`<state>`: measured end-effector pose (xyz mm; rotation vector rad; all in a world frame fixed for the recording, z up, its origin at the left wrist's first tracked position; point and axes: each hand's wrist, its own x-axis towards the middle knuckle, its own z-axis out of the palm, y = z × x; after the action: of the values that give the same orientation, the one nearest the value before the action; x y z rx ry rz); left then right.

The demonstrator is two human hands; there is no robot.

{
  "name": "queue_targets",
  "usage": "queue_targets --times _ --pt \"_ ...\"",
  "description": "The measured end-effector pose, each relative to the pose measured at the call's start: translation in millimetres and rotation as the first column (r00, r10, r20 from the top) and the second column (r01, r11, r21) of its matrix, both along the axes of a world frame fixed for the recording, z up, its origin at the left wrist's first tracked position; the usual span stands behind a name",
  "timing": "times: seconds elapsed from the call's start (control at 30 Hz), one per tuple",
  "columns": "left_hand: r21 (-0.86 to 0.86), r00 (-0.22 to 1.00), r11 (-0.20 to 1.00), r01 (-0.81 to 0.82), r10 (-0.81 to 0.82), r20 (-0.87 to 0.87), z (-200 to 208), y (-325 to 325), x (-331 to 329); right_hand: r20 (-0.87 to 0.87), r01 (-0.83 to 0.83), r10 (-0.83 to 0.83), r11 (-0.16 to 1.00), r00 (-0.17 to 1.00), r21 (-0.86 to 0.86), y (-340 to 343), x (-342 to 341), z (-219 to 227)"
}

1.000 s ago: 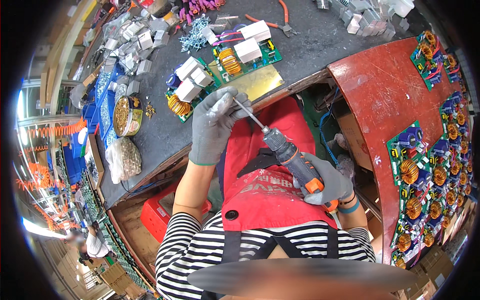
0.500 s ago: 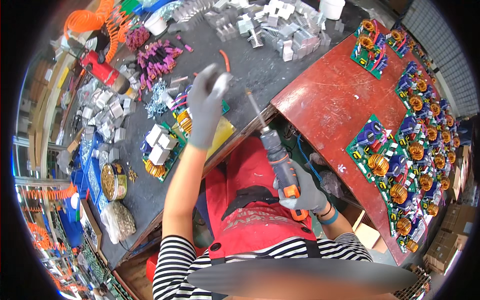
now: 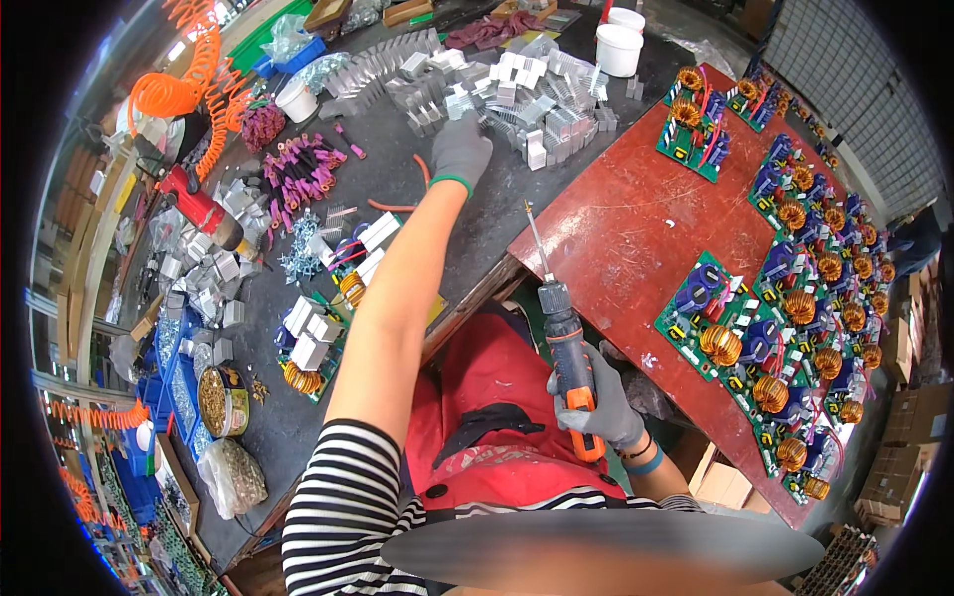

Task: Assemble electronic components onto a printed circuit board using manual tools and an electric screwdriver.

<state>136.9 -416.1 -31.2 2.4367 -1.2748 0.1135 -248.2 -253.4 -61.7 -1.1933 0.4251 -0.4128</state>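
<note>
We clasped the power screwdriver (image 3: 567, 343) in our right hand (image 3: 613, 405); our left hand (image 3: 463, 155), fingers' (image 3: 466, 129) opening and hold unclear, risked dislodging crowded heatsinks (image 3: 566, 104).

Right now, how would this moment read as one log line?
left hand: at silvery heat sinks, dark table | right hand: holding powered screwdriver, bit pointing away | red table: circuit boards

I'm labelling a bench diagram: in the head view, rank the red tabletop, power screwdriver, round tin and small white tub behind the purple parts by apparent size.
1. Red tabletop
2. Power screwdriver
3. Round tin
4. Small white tub
The tub seems farther back, so the last step may not hold for real size.
</note>
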Motion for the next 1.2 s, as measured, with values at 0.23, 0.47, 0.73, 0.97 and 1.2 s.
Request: queue_targets --times 0.23,0.47,0.73,0.97,1.2 --pt "-0.261 0.974 0.965 -0.037 -0.024 -0.225 85 104 -34 0.012 -0.076 0.077 0.996 0.997 -0.036 -6 5 -18" --pt "-0.249 0.946 0.950 0.190 -0.245 -0.214 72 226 -22 0.021 -0.149 0.148 0.987 0.989 0.061 2 19 -16" --pt "-0.089 0.866 0.872 0.482 -0.458 0.200 47 231 -31 0.022 -0.121 0.120 0.992 0.993 0.046 12 15 -18" --pt "-0.013 0.837 0.868 0.496 -0.474 0.273 41 225 -24 -0.025 -0.110 0.110 0.993 0.994 0.033 13 14 -17" --pt "0.011 0.849 0.880 0.475 -0.462 0.256 39 225 -21 -0.035 -0.147 0.149 0.989 0.988 0.032 12 19 -13"
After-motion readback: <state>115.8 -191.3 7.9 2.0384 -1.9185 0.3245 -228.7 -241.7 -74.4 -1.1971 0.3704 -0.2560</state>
